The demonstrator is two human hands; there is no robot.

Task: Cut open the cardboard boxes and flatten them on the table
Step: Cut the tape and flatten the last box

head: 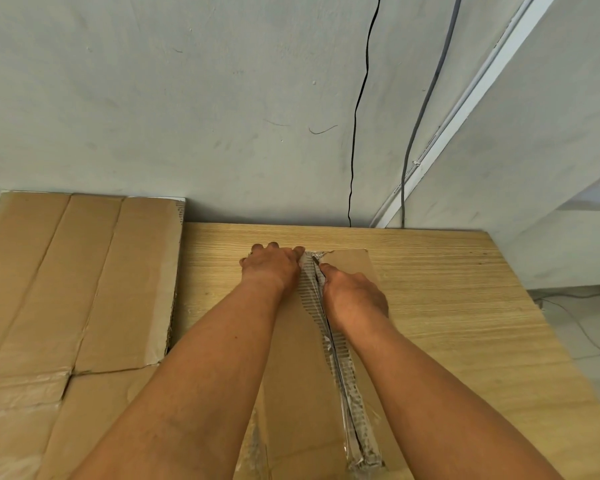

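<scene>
A brown cardboard box (298, 375) lies in front of me on the wooden table (447, 289), its taped middle seam (340, 368) split open along most of its length. My right hand (355, 296) grips a thin knife whose blade tip (315, 260) sits in the seam near the box's far end. My left hand (272, 266) presses on the box's far left part, its fingers curling over the far edge beside the blade.
A large flattened cardboard sheet (70, 289) with clear tape covers the left side of the table. A grey wall stands right behind the table, with a black cable (355, 133) and a grey cable (416, 133) hanging down it. The table's right edge drops to a tiled floor.
</scene>
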